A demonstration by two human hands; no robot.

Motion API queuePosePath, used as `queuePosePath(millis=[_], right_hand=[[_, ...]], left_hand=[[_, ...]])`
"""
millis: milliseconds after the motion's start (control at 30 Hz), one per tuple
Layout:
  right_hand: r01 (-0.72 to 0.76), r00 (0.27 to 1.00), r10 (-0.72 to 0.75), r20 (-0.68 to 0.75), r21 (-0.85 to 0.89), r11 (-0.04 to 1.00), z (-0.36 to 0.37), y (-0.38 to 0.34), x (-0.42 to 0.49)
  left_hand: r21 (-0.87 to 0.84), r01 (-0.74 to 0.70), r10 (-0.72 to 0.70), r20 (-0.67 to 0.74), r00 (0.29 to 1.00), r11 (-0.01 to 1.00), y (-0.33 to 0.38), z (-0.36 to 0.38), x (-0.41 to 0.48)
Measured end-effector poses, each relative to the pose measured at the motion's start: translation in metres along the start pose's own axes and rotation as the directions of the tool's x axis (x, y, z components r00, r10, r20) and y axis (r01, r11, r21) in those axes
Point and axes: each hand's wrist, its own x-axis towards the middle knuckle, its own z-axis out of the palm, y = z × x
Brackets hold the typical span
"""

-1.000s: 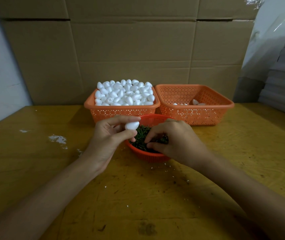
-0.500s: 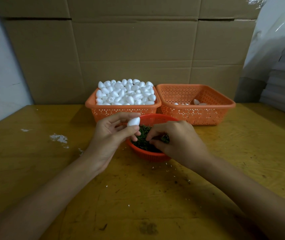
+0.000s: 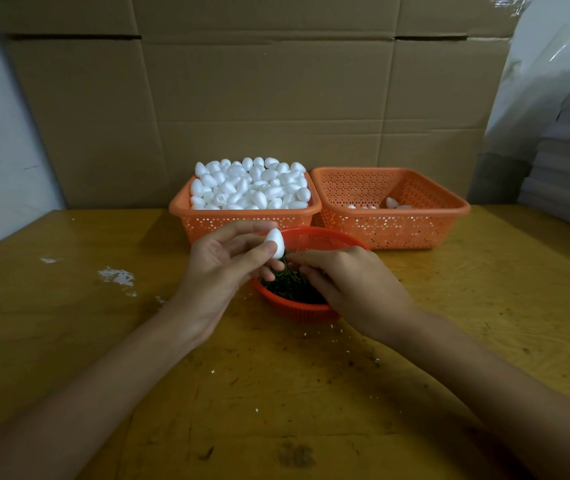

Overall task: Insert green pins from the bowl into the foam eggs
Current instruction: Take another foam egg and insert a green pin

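Left hand (image 3: 221,268) pinches foam egg (image 3: 275,242); no writing legible anywhere.

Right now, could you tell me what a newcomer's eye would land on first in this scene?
Probably the left basket at the back of the table, heaped with white foam eggs, beside a nearly empty right basket. Next, the left hand holding one egg upright over the red bowl of green pins, with the right hand reaching in beside it.
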Motion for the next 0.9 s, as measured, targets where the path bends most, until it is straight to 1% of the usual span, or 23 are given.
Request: queuePosePath(millis=[167, 300, 500, 600, 667, 767, 833, 900], right_hand=[[-0.006, 1.0, 0.006, 0.002, -0.04, 0.999, 0.007, 0.005, -0.001], [-0.016, 1.0, 0.015, -0.027, -0.045, 0.999, 0.008, 0.009, -0.001], [-0.016, 0.998, 0.023, -0.067, 0.107, 0.994, 0.005, 0.008, -0.003], [-0.042, 0.995, 0.061, -0.082, 0.221, 0.974, 0.004, 0.009, -0.003], [-0.075, 0.989, 0.114, -0.097, 0.341, 0.937, 0.004, 0.01, -0.001], [-0.103, 0.97, 0.206, -0.13, 0.548, 0.83, 0.004, 0.01, 0.002], [-0.091, 0.96, 0.238, -0.147, 0.64, 0.763, 0.001, 0.011, 0.003], [-0.093, 0.956, 0.263, -0.133, 0.71, 0.698, -0.001, 0.011, 0.004]], left_hand=[[-0.001, 0.005, -0.005, 0.006, 1.0, 1.0, 0.003, 0.002, -0.002], [-0.004, 0.01, -0.01, 0.009, 1.0, 1.0, 0.004, 0.001, -0.002], [-0.05, 0.021, -0.021, -0.005, 1.0, 0.999, 0.004, 0.0, -0.001], [-0.07, 0.021, -0.023, -0.025, 0.999, 0.997, 0.003, 0.0, -0.001], [-0.084, 0.02, -0.024, -0.037, 0.999, 0.996, 0.003, 0.001, -0.001], [-0.094, 0.013, -0.017, -0.048, 0.999, 0.995, 0.002, 0.002, -0.002], [-0.095, 0.004, -0.009, -0.049, 0.999, 0.995, 0.002, 0.002, -0.002], [-0.099, 0.002, -0.007, -0.047, 0.999, 0.995, 0.003, 0.002, -0.001]])
